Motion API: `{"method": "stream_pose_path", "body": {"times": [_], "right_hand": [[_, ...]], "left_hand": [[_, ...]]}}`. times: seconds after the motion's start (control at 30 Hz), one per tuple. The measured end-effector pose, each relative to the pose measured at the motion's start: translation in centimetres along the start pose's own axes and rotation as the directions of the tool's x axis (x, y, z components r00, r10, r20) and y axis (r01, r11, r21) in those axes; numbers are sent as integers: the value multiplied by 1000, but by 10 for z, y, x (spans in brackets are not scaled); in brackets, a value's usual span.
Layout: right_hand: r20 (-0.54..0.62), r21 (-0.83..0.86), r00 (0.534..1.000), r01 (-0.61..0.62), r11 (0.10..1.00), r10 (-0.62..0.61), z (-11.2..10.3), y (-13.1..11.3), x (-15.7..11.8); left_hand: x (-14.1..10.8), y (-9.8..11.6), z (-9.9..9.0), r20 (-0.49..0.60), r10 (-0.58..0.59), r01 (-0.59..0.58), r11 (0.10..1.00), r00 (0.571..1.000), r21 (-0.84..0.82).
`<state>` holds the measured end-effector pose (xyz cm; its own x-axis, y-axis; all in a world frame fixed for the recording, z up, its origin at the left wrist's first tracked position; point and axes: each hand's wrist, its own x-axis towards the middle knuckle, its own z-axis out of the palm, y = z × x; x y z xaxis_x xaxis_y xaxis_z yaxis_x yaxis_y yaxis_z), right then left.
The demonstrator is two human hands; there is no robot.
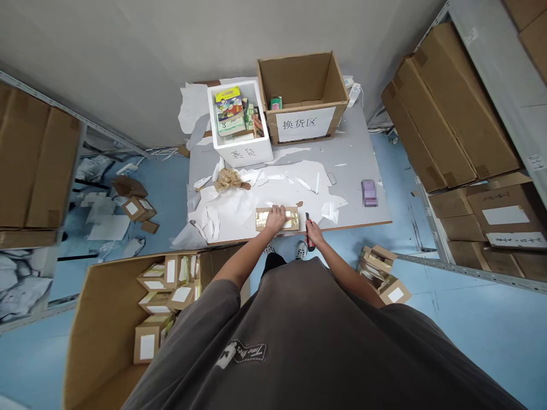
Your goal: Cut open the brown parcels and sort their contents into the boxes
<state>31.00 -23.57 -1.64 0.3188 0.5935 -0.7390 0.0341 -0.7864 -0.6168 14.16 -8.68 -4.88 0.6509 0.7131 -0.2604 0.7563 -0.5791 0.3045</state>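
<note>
A small cardboard box (292, 220) with shiny tape across its top lies at the front edge of the table. Over its middle is my left hand (276, 218), holding it down with the fingers bent toward its far side. Just right of the box, my right hand (315, 232) is closed around a red and black utility knife (310, 244). The knife's dark tip points away from me, apart from the box. Torn white paper (235, 208) covers the table around the box, and a crumpled brown paper wad (228, 179) sits farther left.
At the table's back stand a white foam box (243, 155) with several colourful packs and a large open carton (304, 102) holding a small green pack. A purple item (369, 193) lies right. A big carton (106, 319) of parcels is at my left; opened boxes (380, 273) lie on the floor right.
</note>
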Motion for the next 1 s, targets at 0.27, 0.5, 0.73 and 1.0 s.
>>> {"method": "stream_pose_path", "body": {"times": [0.27, 0.5, 0.73, 1.0], "right_hand": [[-10, -112, 988, 151, 982, -153, -14, 3, -2], [74, -497, 949, 301, 814, -306, -34, 7, -7], [186, -606, 906, 410, 682, -379, -35, -10, -3], [143, -600, 939, 333, 728, -312, -24, -24, 15]], "left_hand": [[4, -2, 8, 48, 159, -155, 984, 986, -89], [2, -3, 11, -10, 115, -115, 985, 993, -131], [-5, 0, 12, -68, 40, -47, 993, 997, -107], [-9, 3, 24, -149, 18, -36, 992, 989, -119]]}}
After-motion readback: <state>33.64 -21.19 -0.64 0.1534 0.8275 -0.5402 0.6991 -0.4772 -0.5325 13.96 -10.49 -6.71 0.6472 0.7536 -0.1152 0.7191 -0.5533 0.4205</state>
